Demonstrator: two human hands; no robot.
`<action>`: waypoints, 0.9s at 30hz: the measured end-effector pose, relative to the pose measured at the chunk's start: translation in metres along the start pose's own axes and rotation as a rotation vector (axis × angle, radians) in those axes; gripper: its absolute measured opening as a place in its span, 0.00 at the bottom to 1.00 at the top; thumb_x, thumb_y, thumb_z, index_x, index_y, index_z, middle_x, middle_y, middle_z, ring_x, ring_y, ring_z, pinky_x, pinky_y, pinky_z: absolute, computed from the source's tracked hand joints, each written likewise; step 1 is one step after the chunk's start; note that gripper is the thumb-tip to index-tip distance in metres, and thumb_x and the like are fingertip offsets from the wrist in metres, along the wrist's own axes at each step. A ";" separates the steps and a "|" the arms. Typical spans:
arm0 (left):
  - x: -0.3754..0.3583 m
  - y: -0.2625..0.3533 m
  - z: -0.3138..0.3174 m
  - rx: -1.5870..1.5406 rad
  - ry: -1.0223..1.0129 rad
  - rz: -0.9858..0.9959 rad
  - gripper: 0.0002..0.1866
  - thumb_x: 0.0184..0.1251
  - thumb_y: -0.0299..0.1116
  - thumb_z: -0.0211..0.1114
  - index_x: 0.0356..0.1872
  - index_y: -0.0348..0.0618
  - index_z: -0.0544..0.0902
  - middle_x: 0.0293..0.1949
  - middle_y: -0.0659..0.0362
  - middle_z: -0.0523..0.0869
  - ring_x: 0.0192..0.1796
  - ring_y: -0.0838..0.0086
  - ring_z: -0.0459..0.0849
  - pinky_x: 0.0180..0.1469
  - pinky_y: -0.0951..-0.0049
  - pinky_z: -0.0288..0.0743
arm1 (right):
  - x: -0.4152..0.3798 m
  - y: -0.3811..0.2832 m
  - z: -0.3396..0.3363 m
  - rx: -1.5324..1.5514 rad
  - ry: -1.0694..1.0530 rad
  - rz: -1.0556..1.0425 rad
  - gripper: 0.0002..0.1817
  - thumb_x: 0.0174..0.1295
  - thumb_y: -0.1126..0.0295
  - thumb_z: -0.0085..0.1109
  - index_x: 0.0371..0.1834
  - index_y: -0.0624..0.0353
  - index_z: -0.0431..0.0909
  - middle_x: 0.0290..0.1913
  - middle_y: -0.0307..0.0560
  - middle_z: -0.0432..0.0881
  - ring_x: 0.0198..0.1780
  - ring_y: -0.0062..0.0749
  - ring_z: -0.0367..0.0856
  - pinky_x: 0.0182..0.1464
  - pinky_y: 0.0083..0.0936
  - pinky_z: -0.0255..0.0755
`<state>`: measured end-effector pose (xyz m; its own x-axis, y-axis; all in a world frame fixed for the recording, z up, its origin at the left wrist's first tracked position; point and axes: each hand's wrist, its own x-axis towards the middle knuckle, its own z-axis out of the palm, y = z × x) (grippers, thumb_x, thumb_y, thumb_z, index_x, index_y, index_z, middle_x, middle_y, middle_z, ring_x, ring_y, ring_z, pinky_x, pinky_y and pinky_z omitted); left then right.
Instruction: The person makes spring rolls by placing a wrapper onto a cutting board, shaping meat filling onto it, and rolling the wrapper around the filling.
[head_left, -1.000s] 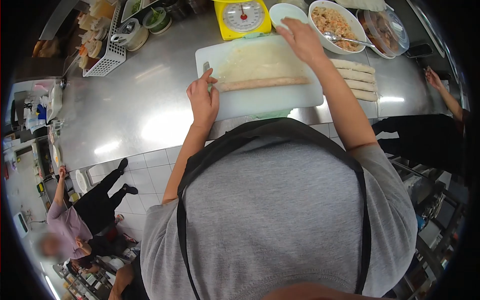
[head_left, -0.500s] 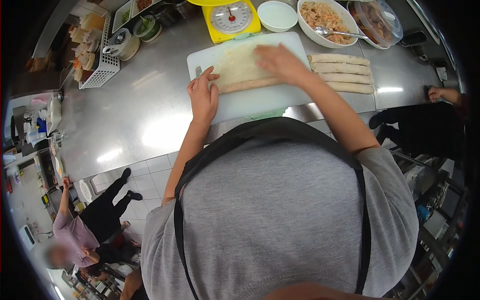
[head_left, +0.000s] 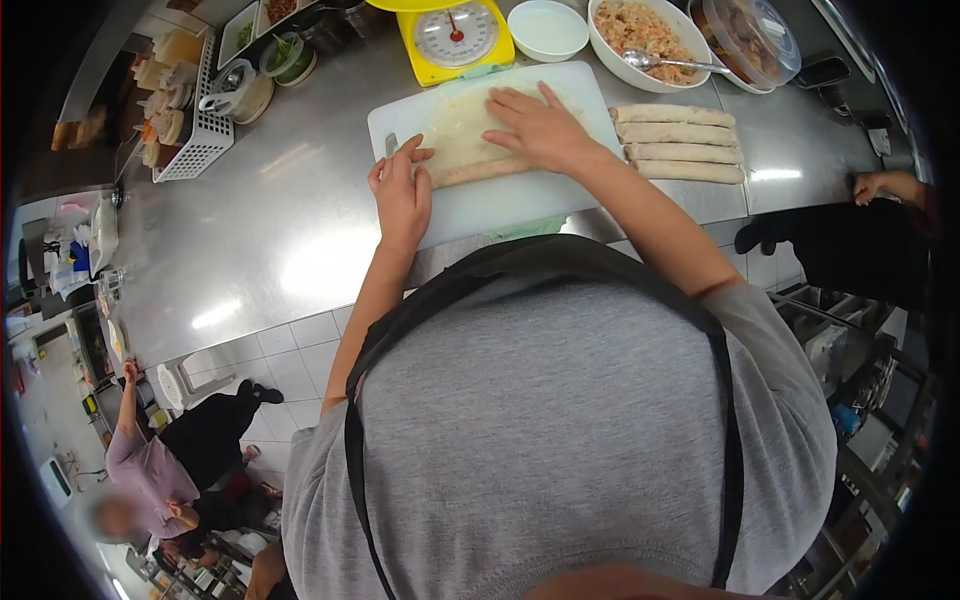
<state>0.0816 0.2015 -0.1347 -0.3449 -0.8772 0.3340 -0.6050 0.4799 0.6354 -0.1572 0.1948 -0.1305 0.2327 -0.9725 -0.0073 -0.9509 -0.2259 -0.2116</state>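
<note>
A white cutting board [head_left: 505, 198] lies on the steel counter. On it is a pale wrapper sheet [head_left: 455, 128] with a rolled-up log [head_left: 478, 172] along its near edge. My left hand [head_left: 400, 195] rests at the roll's left end, fingertips touching it. My right hand [head_left: 540, 125] lies flat, fingers spread, on the roll and wrapper at the right. Three finished rolls [head_left: 680, 143] lie side by side on the counter, right of the board.
A yellow kitchen scale [head_left: 453, 38], a small white bowl [head_left: 546, 28] and a bowl of filling with a spoon [head_left: 645, 30] stand behind the board. A white basket [head_left: 192, 100] sits at far left. Another person's hand [head_left: 872, 185] is at right; a person is on the floor, lower left.
My right hand came back from the small white bowl and now presses flat on the wrapper and roll. My left hand stayed at the roll's left end.
</note>
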 end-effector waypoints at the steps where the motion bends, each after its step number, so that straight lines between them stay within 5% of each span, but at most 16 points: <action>1: -0.001 0.000 0.000 0.003 -0.001 0.000 0.20 0.62 0.25 0.49 0.57 0.43 0.71 0.46 0.60 0.84 0.52 0.71 0.78 0.65 0.60 0.50 | 0.007 0.004 0.024 0.015 0.364 -0.142 0.32 0.68 0.42 0.37 0.60 0.57 0.72 0.64 0.46 0.70 0.68 0.35 0.63 0.73 0.48 0.39; 5: -0.001 -0.001 0.000 0.007 0.002 -0.009 0.20 0.62 0.25 0.49 0.57 0.43 0.71 0.46 0.60 0.84 0.52 0.70 0.78 0.65 0.59 0.50 | 0.010 0.029 -0.002 -0.119 0.498 -0.121 0.31 0.68 0.43 0.37 0.55 0.57 0.76 0.59 0.46 0.75 0.63 0.38 0.70 0.73 0.47 0.42; 7: -0.001 0.000 -0.001 0.006 0.003 -0.020 0.20 0.62 0.25 0.49 0.57 0.43 0.72 0.46 0.60 0.84 0.52 0.70 0.78 0.65 0.59 0.50 | 0.012 0.021 -0.082 -0.033 -0.419 0.180 0.33 0.69 0.42 0.34 0.59 0.58 0.72 0.59 0.50 0.75 0.61 0.42 0.71 0.69 0.48 0.50; 8: 0.000 0.000 -0.001 0.002 0.002 -0.017 0.20 0.62 0.25 0.49 0.56 0.42 0.72 0.46 0.60 0.84 0.52 0.70 0.78 0.66 0.59 0.50 | 0.013 0.027 -0.080 -0.034 -0.421 0.181 0.33 0.69 0.42 0.34 0.59 0.58 0.72 0.59 0.50 0.75 0.61 0.42 0.71 0.69 0.48 0.50; 11: 0.000 0.000 0.000 -0.001 -0.003 -0.016 0.21 0.61 0.25 0.49 0.57 0.43 0.72 0.46 0.61 0.84 0.52 0.71 0.77 0.65 0.62 0.51 | 0.038 0.063 -0.046 0.059 0.298 0.072 0.35 0.69 0.41 0.31 0.62 0.59 0.69 0.63 0.50 0.71 0.63 0.41 0.69 0.69 0.44 0.52; 14: -0.001 -0.001 -0.001 0.004 -0.007 -0.015 0.22 0.60 0.24 0.49 0.58 0.43 0.72 0.46 0.62 0.84 0.53 0.72 0.76 0.64 0.65 0.51 | 0.048 0.068 -0.040 -0.080 0.169 0.195 0.34 0.69 0.42 0.33 0.62 0.60 0.69 0.63 0.50 0.71 0.64 0.41 0.68 0.69 0.43 0.52; 21: -0.001 -0.001 -0.001 -0.020 -0.005 -0.026 0.20 0.62 0.25 0.49 0.56 0.43 0.72 0.46 0.61 0.84 0.52 0.71 0.78 0.66 0.60 0.49 | 0.002 0.061 -0.073 0.128 0.175 0.091 0.28 0.70 0.48 0.38 0.61 0.57 0.72 0.64 0.49 0.71 0.66 0.35 0.66 0.70 0.42 0.51; 23: -0.001 -0.002 -0.001 -0.022 -0.006 -0.024 0.20 0.62 0.25 0.49 0.56 0.44 0.72 0.46 0.61 0.84 0.52 0.71 0.78 0.66 0.60 0.49 | -0.027 0.062 -0.078 0.368 -0.168 0.148 0.22 0.71 0.55 0.42 0.60 0.53 0.73 0.65 0.45 0.71 0.68 0.37 0.65 0.72 0.45 0.48; 24: -0.001 -0.002 -0.001 -0.022 -0.004 -0.021 0.20 0.62 0.25 0.49 0.57 0.44 0.72 0.46 0.61 0.84 0.53 0.71 0.78 0.66 0.60 0.49 | -0.046 0.064 -0.071 0.368 -0.170 0.155 0.22 0.71 0.55 0.42 0.60 0.53 0.73 0.65 0.45 0.71 0.68 0.37 0.65 0.72 0.45 0.48; 27: 0.000 -0.002 -0.001 -0.025 0.001 -0.013 0.20 0.62 0.25 0.50 0.57 0.44 0.72 0.46 0.61 0.84 0.53 0.70 0.78 0.66 0.60 0.48 | -0.083 0.077 -0.052 0.307 -0.068 -0.105 0.20 0.71 0.58 0.43 0.59 0.54 0.74 0.64 0.44 0.71 0.68 0.36 0.65 0.72 0.46 0.46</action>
<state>0.0829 0.2006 -0.1351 -0.3366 -0.8832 0.3266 -0.5912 0.4682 0.6568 -0.2602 0.2554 -0.0954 0.3489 -0.9366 -0.0332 -0.8175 -0.2868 -0.4995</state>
